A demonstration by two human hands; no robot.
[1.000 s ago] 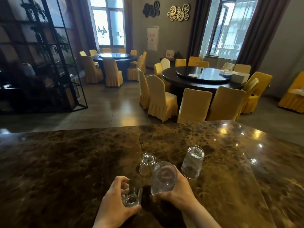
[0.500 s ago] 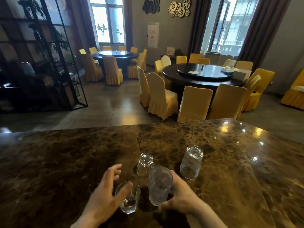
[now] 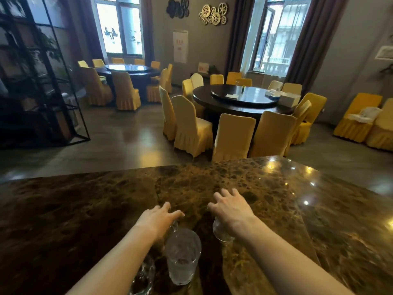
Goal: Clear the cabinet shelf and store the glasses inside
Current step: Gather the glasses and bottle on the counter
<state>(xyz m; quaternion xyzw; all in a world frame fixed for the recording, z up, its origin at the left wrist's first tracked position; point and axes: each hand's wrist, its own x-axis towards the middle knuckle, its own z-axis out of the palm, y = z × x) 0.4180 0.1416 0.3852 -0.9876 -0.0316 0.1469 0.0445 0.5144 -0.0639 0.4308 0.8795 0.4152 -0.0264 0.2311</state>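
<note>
Both hands reach forward over a dark brown marble counter (image 3: pixel 89 211), palms down. The left hand (image 3: pixel 157 219) has its fingers spread and nearly straight, holding nothing; just beneath its thumb side a small piece of clear glass (image 3: pixel 174 226) shows, mostly hidden, and whether the hand touches it cannot be told. The right hand (image 3: pixel 230 207) also has its fingers extended and splayed, gripping nothing, and it hovers over a clear glass (image 3: pixel 221 232) whose rounded lower edge shows under the wrist; contact there cannot be told either. Between the two forearms, nearer the camera, a tall clear tumbler (image 3: pixel 182 257) stands on the counter. To its left, at the near edge and partly covered by the left forearm, sits a shorter clear glass (image 3: pixel 143 277). All the glasses lie on the counter's near middle; no cabinet shelf shows. Beyond the counter's far edge, a dining room: a round dark table (image 3: pixel 240 101) ringed by yellow-covered chairs (image 3: pixel 191 126) to the right of centre, a second round table (image 3: pixel 129 70) farther left by a window, and a black metal shelving frame (image 3: pixel 40 77) on the far left.
</note>
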